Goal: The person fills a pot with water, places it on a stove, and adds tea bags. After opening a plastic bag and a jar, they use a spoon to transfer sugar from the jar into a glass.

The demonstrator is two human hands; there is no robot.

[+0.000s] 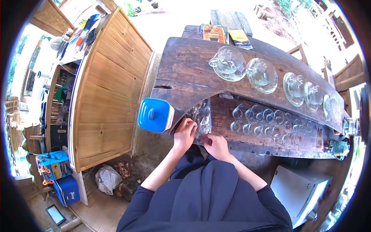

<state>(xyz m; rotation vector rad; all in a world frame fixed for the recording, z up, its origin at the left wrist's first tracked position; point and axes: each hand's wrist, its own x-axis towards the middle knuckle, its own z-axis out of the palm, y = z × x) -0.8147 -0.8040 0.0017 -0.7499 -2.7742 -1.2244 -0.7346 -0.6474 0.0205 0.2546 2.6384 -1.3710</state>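
Faces a dark brown, worn wooden tabletop [181,69], curved along the near edge and gashed near the left end. Has on top a row of clear glass cups on clear glass saucers [262,75], with an orange-covered book [214,34] and a yellow-covered booklet [240,38] behind; has below, on a dark wooden shelf [224,112], two rows of small, clear, round glasses [254,129]. Touches with the left hand [184,133] and the right hand [217,147] a clear, crinkled plastic bag [204,116] at the shelf's left end, near a square, blue-lidded container [152,116]. Bends the left fingers over the plastic, curls the right fingers at the near edge; cannot tell a firm pinch in either. Includes, leftward, a tall, pale-brown wooden cabinet [112,89], a lumpy white plastic sack [108,179] and a blue box [67,191]; rightward, a boxy white appliance [295,187]. Opens ahead onto bright, washed-out ground.
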